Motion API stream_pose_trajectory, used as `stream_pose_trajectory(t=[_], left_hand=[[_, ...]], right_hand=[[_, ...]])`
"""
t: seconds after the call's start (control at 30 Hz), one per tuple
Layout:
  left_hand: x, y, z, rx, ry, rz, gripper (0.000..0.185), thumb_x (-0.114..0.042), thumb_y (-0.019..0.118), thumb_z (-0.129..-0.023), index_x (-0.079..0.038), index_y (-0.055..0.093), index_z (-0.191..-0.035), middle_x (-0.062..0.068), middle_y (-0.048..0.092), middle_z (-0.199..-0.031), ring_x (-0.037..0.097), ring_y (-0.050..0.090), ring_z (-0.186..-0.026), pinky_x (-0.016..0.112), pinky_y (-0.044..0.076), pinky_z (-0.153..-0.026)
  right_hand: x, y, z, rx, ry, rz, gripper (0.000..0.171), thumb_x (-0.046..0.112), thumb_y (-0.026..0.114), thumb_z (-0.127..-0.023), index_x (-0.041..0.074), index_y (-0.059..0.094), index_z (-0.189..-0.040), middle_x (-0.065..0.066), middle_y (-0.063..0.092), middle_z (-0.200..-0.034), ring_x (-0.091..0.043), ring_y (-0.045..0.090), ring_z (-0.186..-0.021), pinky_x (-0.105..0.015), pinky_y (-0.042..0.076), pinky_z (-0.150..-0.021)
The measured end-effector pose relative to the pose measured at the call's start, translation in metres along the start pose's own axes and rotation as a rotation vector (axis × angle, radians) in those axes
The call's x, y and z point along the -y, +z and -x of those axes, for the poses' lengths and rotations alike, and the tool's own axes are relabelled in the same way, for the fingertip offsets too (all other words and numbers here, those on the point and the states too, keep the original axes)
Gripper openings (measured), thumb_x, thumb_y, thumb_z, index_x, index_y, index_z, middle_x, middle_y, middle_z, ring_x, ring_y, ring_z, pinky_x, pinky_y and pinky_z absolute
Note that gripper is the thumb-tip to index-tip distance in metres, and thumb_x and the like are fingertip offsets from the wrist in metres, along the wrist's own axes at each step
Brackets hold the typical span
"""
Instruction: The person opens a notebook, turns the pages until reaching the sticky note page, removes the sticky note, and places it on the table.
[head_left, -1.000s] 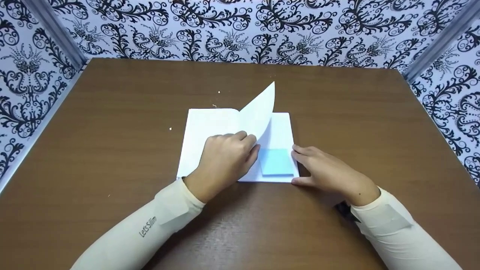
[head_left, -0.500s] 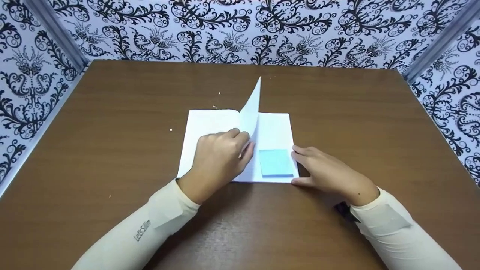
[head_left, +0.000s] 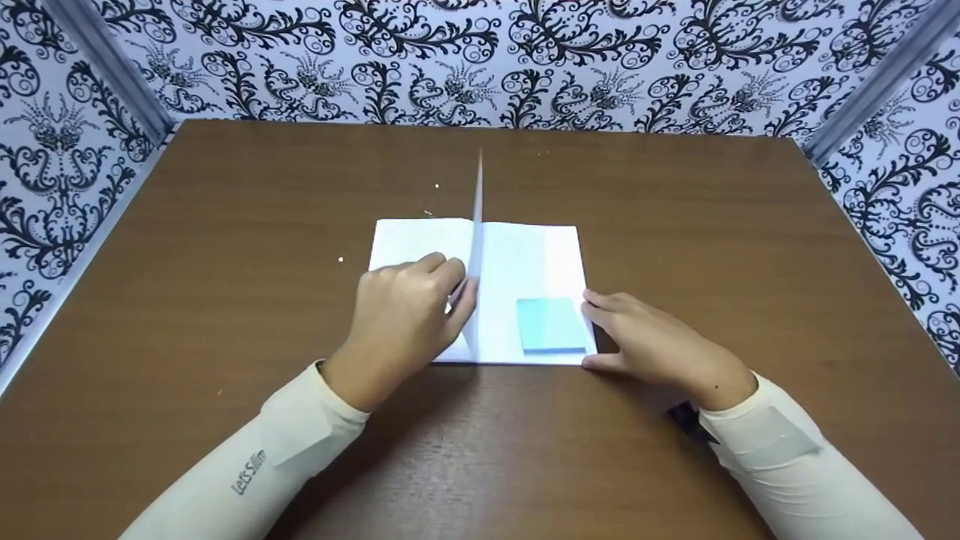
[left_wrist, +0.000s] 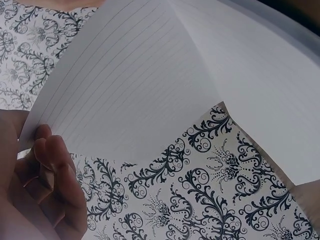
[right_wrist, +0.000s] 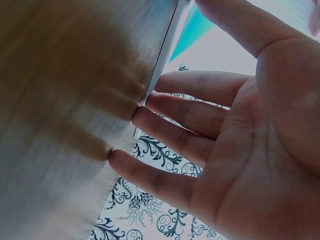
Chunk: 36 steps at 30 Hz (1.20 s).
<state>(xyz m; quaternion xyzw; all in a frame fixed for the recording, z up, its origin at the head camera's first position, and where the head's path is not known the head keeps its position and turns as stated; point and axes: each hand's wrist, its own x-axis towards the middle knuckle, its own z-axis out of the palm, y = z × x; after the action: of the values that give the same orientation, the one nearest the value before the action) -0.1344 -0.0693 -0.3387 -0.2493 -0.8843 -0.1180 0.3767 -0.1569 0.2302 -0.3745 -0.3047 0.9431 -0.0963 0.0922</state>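
Our left hand (head_left: 409, 315) is pinching a page (head_left: 477, 225) upright — our right hand (head_left: 660, 349), fingers straight, is pressing the open notebook's (head_left: 540, 262) right edge, mid-table (head_left: 225, 225), just beside a blue sticky pad (head_left: 551, 324).

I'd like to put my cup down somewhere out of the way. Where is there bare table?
Bare table lies right of the notebook, left of it, and behind it toward the patterned wall. The near middle is crowded: left hand, right hand, blue sticky pad.
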Motion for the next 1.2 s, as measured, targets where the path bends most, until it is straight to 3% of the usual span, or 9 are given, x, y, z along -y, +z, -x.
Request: stream_pose_trajectory(t=[0.47, 0.73, 0.93, 1.2], left_hand=[[0.021, -0.012, 0.014, 0.028, -0.058, -0.01, 0.034, -0.021, 0.068, -0.088, -0.014, 0.05, -0.059, -0.002, 0.045, -0.052, 0.015, 0.032, -0.039, 0.03, 0.024, -0.037], [0.034, -0.017, 0.022, 0.095, -0.148, 0.029, 0.036, -0.02, 0.069, -0.085, -0.015, 0.048, -0.056, -0.002, 0.043, -0.05, 0.016, 0.032, -0.042, 0.031, 0.023, -0.039], [0.038, -0.019, 0.026, 0.155, -0.177, 0.009, 0.037, -0.019, 0.067, -0.086, -0.016, 0.046, -0.056, -0.003, 0.042, -0.051, 0.016, 0.032, -0.044, 0.03, 0.022, -0.04], [0.046, -0.02, 0.034, 0.233, -0.214, -0.024, 0.039, -0.01, 0.061, -0.082, -0.015, 0.037, -0.052, -0.007, 0.027, -0.051, 0.013, 0.021, -0.05, 0.029, 0.015, -0.042]], right_hand=[[0.0, 0.001, -0.001, -0.008, -0.008, 0.013, 0.074, 0.035, 0.076, -0.088, -0.009, 0.049, -0.141, -0.027, 0.046, -0.15, -0.042, 0.047, -0.136, -0.053, 0.04, -0.11], [0.0, 0.001, 0.0, 0.006, 0.011, 0.002, 0.074, 0.036, 0.075, -0.088, -0.008, 0.048, -0.142, -0.026, 0.044, -0.152, -0.041, 0.045, -0.138, -0.054, 0.039, -0.111], [0.0, 0.001, 0.0, 0.017, 0.023, -0.004, 0.075, 0.036, 0.075, -0.089, -0.008, 0.047, -0.143, -0.025, 0.044, -0.152, -0.041, 0.044, -0.139, -0.054, 0.038, -0.112], [0.001, 0.0, 0.0, 0.016, 0.02, 0.005, 0.073, 0.037, 0.075, -0.088, -0.006, 0.05, -0.142, -0.024, 0.043, -0.153, -0.041, 0.044, -0.139, -0.054, 0.038, -0.111]])
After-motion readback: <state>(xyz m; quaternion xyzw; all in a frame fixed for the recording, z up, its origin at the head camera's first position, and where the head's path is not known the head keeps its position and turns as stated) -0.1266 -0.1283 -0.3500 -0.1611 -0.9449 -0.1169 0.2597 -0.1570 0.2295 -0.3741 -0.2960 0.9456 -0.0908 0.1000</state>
